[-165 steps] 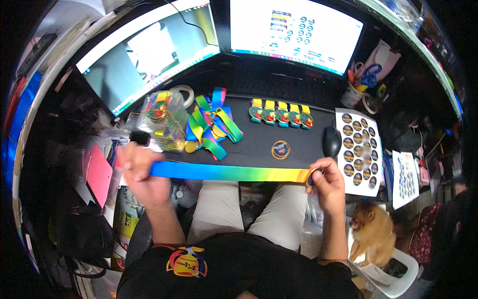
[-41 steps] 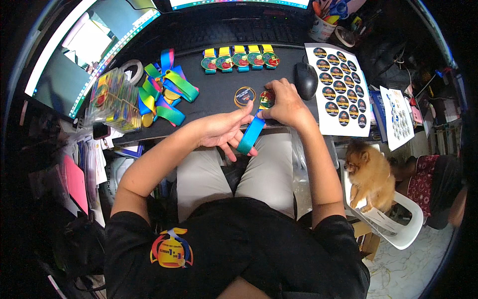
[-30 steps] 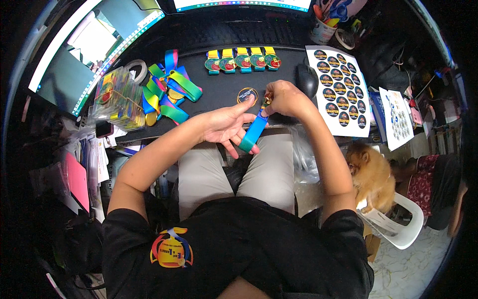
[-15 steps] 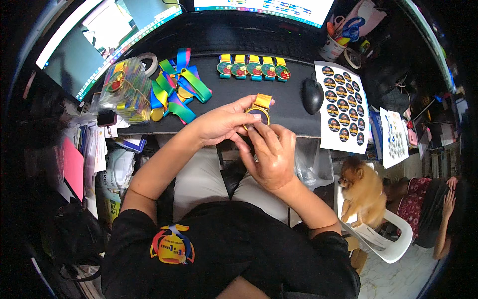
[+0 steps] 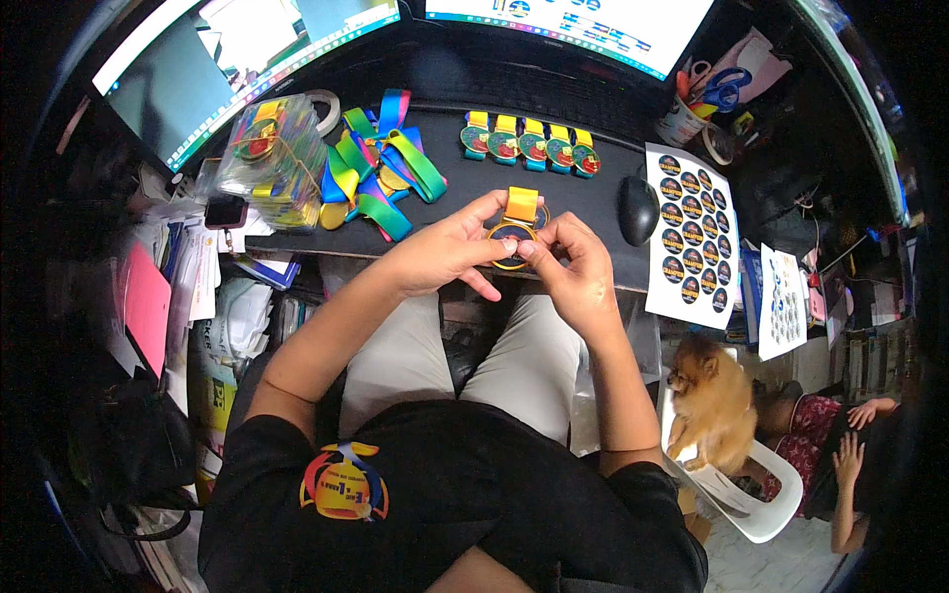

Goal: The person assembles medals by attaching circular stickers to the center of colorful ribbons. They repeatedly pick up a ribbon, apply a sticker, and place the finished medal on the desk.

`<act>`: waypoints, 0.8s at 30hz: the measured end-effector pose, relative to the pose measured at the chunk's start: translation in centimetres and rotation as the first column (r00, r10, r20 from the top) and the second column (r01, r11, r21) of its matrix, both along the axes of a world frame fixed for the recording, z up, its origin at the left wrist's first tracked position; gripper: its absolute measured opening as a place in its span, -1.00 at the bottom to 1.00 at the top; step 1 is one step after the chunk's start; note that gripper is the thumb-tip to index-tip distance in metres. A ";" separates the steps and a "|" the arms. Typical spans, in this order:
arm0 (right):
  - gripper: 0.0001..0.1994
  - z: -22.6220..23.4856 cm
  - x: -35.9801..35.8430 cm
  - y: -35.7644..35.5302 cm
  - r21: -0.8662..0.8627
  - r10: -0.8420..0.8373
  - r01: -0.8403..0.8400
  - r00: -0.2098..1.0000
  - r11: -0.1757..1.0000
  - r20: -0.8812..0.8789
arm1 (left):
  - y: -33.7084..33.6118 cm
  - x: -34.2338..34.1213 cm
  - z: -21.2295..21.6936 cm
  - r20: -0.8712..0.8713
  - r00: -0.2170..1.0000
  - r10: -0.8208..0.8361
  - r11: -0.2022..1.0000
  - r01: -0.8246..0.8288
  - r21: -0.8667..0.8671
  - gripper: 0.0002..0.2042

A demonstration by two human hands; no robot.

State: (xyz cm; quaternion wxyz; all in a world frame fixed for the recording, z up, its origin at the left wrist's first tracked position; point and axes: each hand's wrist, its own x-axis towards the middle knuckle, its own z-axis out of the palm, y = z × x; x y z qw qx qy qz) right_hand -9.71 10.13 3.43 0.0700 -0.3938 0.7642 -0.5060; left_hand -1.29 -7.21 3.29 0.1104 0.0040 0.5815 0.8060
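Between my two hands, just in front of the desk edge, is a gold-rimmed medal (image 5: pixel 499 235) with a dark round face and a folded yellow ribbon (image 5: pixel 522 206) at its top. My left hand (image 5: pixel 440 249) grips it from the left, thumb across the face, with a lower finger sticking out. From the right, my right hand (image 5: pixel 581 275) pinches the medal's edge, its thumb on the face near the left thumb. Both thumbs cover part of the face. Beyond them, several medals with yellow ribbons (image 5: pixel 533 147) lie in a slanting row.
Loose multicoloured ribbons (image 5: pixel 413 168) with medals lie left, beside a stack of clear-packed medals (image 5: pixel 259 163). On the right are a black mouse (image 5: pixel 640 211), a sheet of round stickers (image 5: pixel 692 232) and a scissors cup (image 5: pixel 682 121). A dog (image 5: pixel 714 400) sits on a white chair; another person is beyond.
My right hand has turned more upright, its thumb now on the medal's face instead of its fingers reaching over it. The view has shifted a little; the medal stays in my hands.
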 end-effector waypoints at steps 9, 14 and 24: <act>-0.90 -1.0 -0.5 -1.8 -0.152 0.189 -0.153 0.946 0.976 0.264 | -0.7 0.9 -0.8 -0.066 0.997 0.044 0.998 -0.047 -0.042 -0.45; -0.90 -1.6 -0.7 -2.4 -0.297 0.355 -0.216 0.738 0.930 0.574 | -1.5 1.7 -1.4 -0.048 0.983 0.175 0.980 -0.178 -0.085 -0.48; -0.88 -1.4 -0.8 -4.4 -0.176 0.191 -0.111 0.808 0.978 0.557 | -1.0 1.5 -4.3 -0.073 0.941 0.331 0.944 -0.331 0.015 -0.64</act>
